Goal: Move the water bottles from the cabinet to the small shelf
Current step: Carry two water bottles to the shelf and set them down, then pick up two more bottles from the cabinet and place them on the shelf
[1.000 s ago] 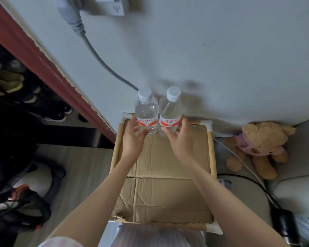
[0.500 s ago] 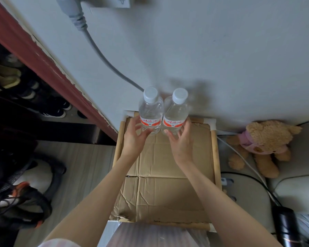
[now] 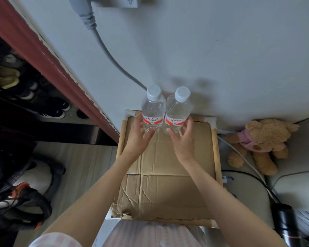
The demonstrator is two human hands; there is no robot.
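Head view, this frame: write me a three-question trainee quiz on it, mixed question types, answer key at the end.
1. True or false: both water bottles stand upright on the cardboard.
2. The stuffed bear lies on which side of the shelf? A) left B) right C) on top
3. Fill in: the bottle caps are ____.

Key: 1 true; 2 B; 3 white. The left hand and right hand are at the bottles' bases, fingers spread.

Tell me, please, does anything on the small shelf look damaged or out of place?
Both water bottles stand upright side by side at the back, capped, no spill. Only the cardboard sheet lining the shelf looks worn: it is creased, and its front left edge is torn and ragged.
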